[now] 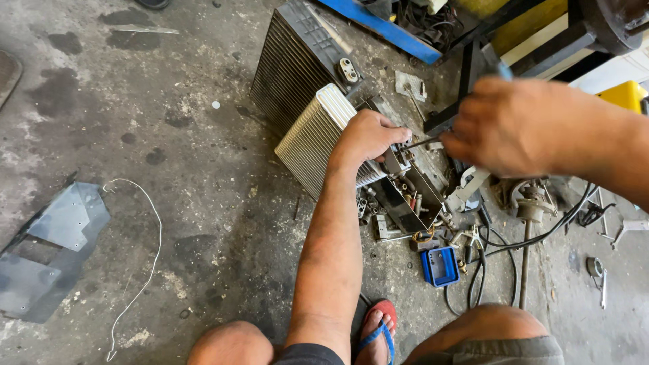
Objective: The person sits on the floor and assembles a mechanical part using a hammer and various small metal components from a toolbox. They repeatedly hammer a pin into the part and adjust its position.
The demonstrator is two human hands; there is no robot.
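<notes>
- My left hand (368,135) was curled over the top end of the silver finned core (318,138), fingers pressed on the metal fitting (395,159) at its edge; the core stood on the concrete floor (203,203), leaning against the darker core (297,57) behind it.
- My right hand (507,125) was closed around a thin tool (422,142) whose tip reached the fitting just beside my left fingers. The hand was blurred, so I could not tell the exact grip.
- I judged the main risk to be a slip: if the tip jumped off the fitting, it would run straight into my left fingers.
- Too much force could have bent the soft fins or tipped the core, since only one hand steadied it.
- Small loose parts lay thick below the fitting, next to the blue box (441,265); anything freed might have dropped among them and been lost.
- My sandalled foot (377,331) sat close to the hoses (500,243), a possible snag.
</notes>
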